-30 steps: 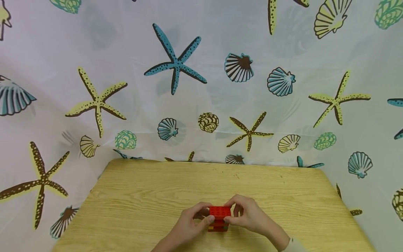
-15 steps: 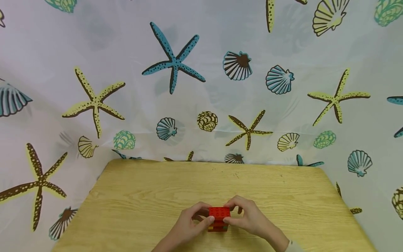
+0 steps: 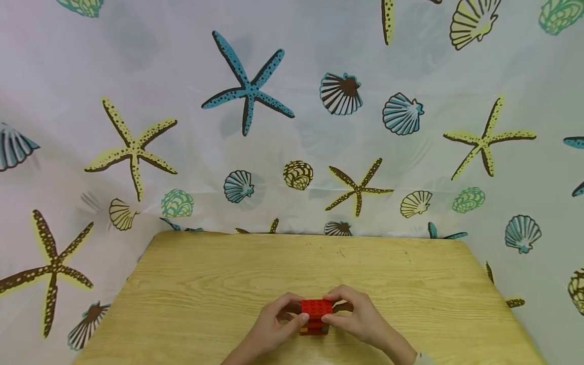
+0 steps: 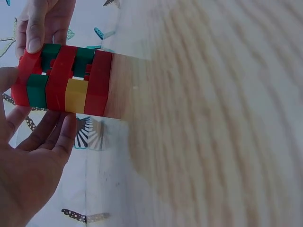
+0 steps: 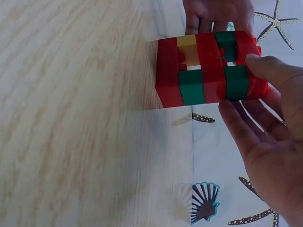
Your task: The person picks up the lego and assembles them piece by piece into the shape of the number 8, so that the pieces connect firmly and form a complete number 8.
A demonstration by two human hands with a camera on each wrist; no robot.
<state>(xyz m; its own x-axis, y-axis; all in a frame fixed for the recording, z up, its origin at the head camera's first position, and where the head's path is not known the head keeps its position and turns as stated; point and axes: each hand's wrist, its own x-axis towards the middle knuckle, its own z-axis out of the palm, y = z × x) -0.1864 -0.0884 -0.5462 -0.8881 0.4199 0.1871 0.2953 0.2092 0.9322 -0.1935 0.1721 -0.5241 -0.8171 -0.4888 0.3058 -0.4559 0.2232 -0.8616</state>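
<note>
A small stack of toy bricks [image 3: 314,329] stands upright on the wooden table in the head view. Wide red layers alternate with small green and yellow bricks, with gaps showing through between them. The wide red brick [image 3: 317,307] on top carries studs. At its left end my left hand [image 3: 279,320] grips it, thumb on the near side and fingers behind. My right hand [image 3: 360,317] holds the right end the same way. The left wrist view shows a yellow brick [image 4: 76,95] in the lower gap and a green brick [image 4: 37,91] in the upper one.
The wooden table [image 3: 219,274] reaches back to a white curtain [image 3: 292,137] printed with starfish and shells. The same curtain closes off the left and right sides. A light sleeve [image 3: 424,359] shows at the right wrist.
Both hands stay on the top red brick and the stack keeps its place on the table. The head view has shifted slightly, moving most of the scene a little left in frame.
</note>
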